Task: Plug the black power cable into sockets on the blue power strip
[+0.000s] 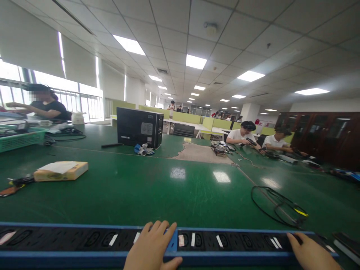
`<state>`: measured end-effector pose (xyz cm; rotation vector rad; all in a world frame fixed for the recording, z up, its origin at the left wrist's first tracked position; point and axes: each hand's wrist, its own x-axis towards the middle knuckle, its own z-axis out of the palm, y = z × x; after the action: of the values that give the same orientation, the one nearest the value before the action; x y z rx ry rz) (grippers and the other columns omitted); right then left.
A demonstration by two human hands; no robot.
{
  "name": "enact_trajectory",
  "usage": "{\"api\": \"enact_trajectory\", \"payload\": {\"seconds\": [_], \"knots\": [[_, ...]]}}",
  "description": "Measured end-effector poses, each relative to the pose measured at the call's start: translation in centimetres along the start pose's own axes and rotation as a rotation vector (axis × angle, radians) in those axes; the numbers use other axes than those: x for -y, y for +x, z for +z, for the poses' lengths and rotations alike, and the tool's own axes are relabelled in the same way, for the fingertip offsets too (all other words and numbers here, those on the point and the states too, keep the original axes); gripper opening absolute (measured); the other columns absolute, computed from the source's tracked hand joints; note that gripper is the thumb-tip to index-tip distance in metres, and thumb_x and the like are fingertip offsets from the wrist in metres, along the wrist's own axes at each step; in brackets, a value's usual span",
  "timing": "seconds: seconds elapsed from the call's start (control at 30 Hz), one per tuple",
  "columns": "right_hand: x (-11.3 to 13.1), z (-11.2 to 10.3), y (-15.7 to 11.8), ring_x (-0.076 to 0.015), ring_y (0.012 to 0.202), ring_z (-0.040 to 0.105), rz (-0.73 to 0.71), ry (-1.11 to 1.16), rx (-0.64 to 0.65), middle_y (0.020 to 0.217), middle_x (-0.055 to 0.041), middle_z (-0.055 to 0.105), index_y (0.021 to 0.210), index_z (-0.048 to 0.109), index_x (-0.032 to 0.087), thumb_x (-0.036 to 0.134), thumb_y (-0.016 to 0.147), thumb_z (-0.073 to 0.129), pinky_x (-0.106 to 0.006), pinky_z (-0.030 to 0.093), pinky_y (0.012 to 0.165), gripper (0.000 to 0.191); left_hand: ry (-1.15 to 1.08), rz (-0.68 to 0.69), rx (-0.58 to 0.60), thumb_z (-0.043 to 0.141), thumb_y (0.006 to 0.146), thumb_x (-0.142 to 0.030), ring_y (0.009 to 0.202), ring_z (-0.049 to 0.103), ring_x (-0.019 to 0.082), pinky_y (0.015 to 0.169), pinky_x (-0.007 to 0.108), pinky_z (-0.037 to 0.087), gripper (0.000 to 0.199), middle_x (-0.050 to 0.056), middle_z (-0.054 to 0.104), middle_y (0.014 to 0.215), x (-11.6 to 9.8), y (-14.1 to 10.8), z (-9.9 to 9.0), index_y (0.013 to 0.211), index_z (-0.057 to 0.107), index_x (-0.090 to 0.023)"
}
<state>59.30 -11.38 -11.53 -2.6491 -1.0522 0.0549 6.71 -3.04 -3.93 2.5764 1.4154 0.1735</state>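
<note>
Along the near table edge lies a long blue-framed power strip [233, 242] with black sockets and small white stickers. My left hand [153, 245] grips it near the middle, fingers over the far edge and thumb on the near side. Toward the strip's right end, my right hand [312, 249] is curled over it, with its fingertips on the black socket face. Part of the right hand is cut off by the frame's bottom edge.
On the green table [135, 198] are a black computer case [135, 127], gloves [144, 150], a tissue pack [60, 171], a coiled black cable [277, 206] and a green basket [25, 138]. A torn patch [197, 153] marks the surface. Several people sit working around it.
</note>
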Motion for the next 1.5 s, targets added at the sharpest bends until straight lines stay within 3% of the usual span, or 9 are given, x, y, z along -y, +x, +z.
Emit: {"api": "enact_trajectory", "payload": {"seconds": [0.2, 0.4, 0.67, 0.83, 1.1, 1.3, 1.5], "knots": [[0.9, -0.8, -1.5, -0.0344, 0.088, 0.071, -0.014, 0.015, -0.027, 0.102, -0.0208, 0.073, 0.108, 0.068, 0.013, 0.052, 0.088, 0.031, -0.047, 0.052, 0.086, 0.057, 0.004, 0.011, -0.008, 0.061, 0.076, -0.050, 0.123, 0.047, 0.036, 0.109, 0.055, 0.029, 0.071, 0.012, 0.055, 0.135, 0.3, 0.1, 0.4, 0.140, 0.048, -0.023], [0.4, -0.7, -1.7, -0.0363, 0.083, 0.071, 0.007, 0.110, -0.046, 0.093, -0.0191, 0.074, 0.105, 0.066, 0.018, 0.057, 0.084, 0.040, -0.050, 0.052, 0.083, 0.051, 0.004, 0.023, -0.033, 0.062, 0.075, -0.050, 0.121, 0.049, 0.036, 0.107, 0.055, 0.031, 0.070, 0.012, 0.056, 0.133, 0.4, 0.2, 0.5, 0.138, 0.050, -0.023], [0.7, -1.2, -2.1, -0.0384, 0.095, 0.068, 0.026, 0.159, -0.003, 0.098, -0.0191, 0.073, 0.105, 0.065, 0.020, 0.058, 0.080, 0.043, -0.051, 0.050, 0.088, 0.050, 0.005, 0.016, -0.032, 0.061, 0.075, -0.052, 0.121, 0.048, 0.035, 0.108, 0.054, 0.031, 0.070, 0.011, 0.056, 0.134, 0.1, -0.1, 0.3, 0.139, 0.049, -0.024], [1.5, -2.1, -2.4, -0.0378, 0.092, 0.069, 0.055, 0.127, -0.029, 0.104, -0.0206, 0.072, 0.104, 0.067, 0.017, 0.060, 0.077, 0.042, -0.048, 0.049, 0.090, 0.057, 0.010, 0.010, -0.019, 0.060, 0.076, -0.051, 0.123, 0.047, 0.036, 0.109, 0.054, 0.030, 0.070, 0.012, 0.054, 0.136, 0.0, -0.2, 0.1, 0.139, 0.048, -0.022], [-0.2, -1.6, -1.8, -0.0360, 0.077, 0.070, 0.087, 0.277, -0.068, 0.081, -0.0133, 0.076, 0.083, 0.069, 0.024, 0.057, 0.076, 0.042, -0.046, 0.051, 0.078, 0.043, 0.002, 0.018, -0.038, 0.062, 0.076, -0.050, 0.122, 0.048, 0.035, 0.108, 0.054, 0.030, 0.070, 0.012, 0.055, 0.134, 0.3, -0.1, 0.4, 0.138, 0.050, -0.022], [-0.8, -1.4, -1.3, -0.0338, 0.079, 0.070, 0.154, 0.439, -0.014, 0.068, -0.0095, 0.074, 0.086, 0.063, 0.025, 0.060, 0.072, 0.047, -0.043, 0.049, 0.077, 0.041, 0.008, 0.017, -0.031, 0.061, 0.076, -0.050, 0.121, 0.048, 0.035, 0.108, 0.054, 0.030, 0.069, 0.012, 0.056, 0.134, 0.2, -0.1, 0.4, 0.138, 0.050, -0.022], [-0.1, -2.0, -2.1, -0.0337, 0.074, 0.070, 0.187, 0.457, -0.057, 0.064, -0.0082, 0.073, 0.082, 0.059, 0.027, 0.061, 0.073, 0.047, -0.043, 0.048, 0.073, 0.037, 0.002, 0.031, -0.057, 0.061, 0.076, -0.050, 0.121, 0.049, 0.034, 0.108, 0.053, 0.031, 0.068, 0.011, 0.056, 0.133, 0.4, 0.0, 0.6, 0.138, 0.050, -0.024]]}}
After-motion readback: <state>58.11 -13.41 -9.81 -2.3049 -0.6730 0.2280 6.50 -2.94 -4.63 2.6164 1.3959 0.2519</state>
